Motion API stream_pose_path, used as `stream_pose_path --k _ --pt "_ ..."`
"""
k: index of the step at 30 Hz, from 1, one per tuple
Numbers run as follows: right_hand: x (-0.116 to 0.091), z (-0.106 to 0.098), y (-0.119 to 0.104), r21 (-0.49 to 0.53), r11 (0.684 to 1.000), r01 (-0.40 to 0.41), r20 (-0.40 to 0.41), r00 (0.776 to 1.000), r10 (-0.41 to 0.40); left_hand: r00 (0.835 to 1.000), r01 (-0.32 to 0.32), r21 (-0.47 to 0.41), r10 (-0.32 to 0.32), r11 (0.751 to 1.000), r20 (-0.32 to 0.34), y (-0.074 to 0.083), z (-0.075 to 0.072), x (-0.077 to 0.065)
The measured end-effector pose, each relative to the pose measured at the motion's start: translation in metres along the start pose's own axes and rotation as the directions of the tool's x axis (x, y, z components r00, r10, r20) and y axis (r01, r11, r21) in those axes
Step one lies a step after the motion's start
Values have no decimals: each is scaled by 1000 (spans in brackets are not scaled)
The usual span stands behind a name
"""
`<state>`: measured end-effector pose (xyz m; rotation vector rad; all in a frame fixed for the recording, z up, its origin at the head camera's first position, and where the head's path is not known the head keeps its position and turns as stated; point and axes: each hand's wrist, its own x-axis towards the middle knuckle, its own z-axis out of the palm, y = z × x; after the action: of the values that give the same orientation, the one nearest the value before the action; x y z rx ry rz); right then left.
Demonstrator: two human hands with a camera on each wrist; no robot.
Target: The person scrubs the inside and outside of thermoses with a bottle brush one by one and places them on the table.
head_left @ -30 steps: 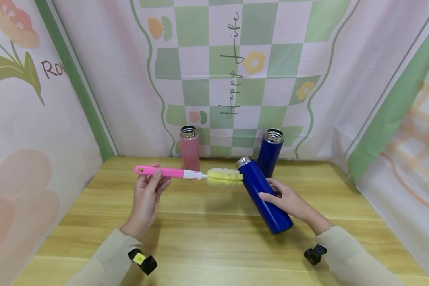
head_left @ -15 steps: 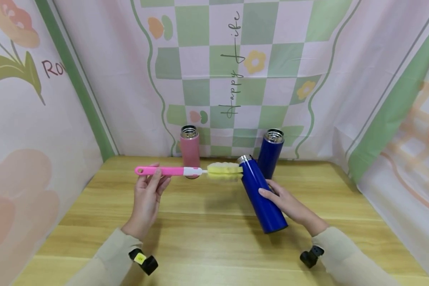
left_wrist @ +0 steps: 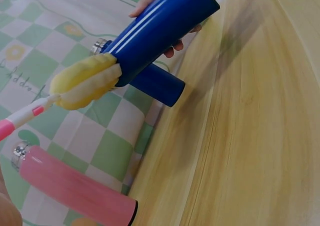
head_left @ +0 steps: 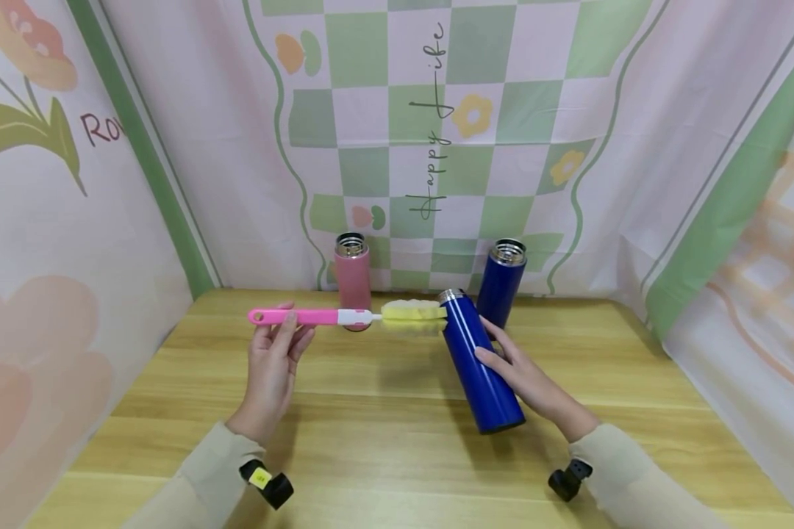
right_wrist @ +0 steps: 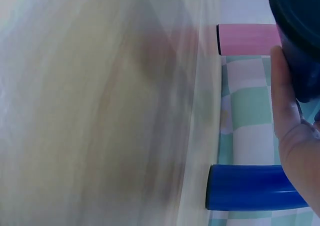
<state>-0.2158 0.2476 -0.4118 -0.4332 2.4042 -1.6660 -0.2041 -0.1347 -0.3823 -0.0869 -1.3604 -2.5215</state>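
My left hand (head_left: 274,367) pinches the pink handle of a bottle brush (head_left: 311,317), held level above the table. Its yellow-and-white sponge head (left_wrist: 85,83) meets the upper side of a blue thermos bottle (head_left: 479,367) near the neck; whether they touch is hard to tell. My right hand (head_left: 523,367) grips that bottle around its middle, thumb on the near side. The bottle leans with its steel mouth up and to the left, its base toward me. In the right wrist view the thermos's dark base (right_wrist: 302,21) shows close up beside my thumb.
A pink thermos (head_left: 353,283) without a lid stands upright at the back of the wooden table (head_left: 370,470). A second blue thermos (head_left: 503,283), also uncapped, stands behind the held one. A checkered curtain (head_left: 413,117) hangs behind the table's far edge.
My right hand has shifted slightly left with the blue thermos, and the bottle's base has swung left, so it stands a little steeper. The left hand and brush have barely moved.
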Motion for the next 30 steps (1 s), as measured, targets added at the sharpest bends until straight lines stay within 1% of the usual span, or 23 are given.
stream_pose_path --k 5,10,16,18,24,30 --pt "0 1 0 -4 1000 7 -10 1000 -7 1000 -13 -16 13 1000 -14 -1 1 1" --pt "1 2 1 -12 1000 8 -25 1000 -8 1000 -12 -15 12 1000 -7 -2 1 0" --pt "2 0 0 24 1000 -7 -48 999 8 999 1 22 -3 1000 49 -6 -2 -2" --pt "2 0 0 56 998 -11 -58 998 14 998 10 27 -12 1000 69 -8 -1 -3" --pt "5 -2 -2 142 990 -2 -89 996 15 993 51 48 -56 998 102 -12 -1 -8" --pt "5 -2 -3 172 985 -9 -113 993 28 986 77 71 -86 994 139 -13 -4 -11"
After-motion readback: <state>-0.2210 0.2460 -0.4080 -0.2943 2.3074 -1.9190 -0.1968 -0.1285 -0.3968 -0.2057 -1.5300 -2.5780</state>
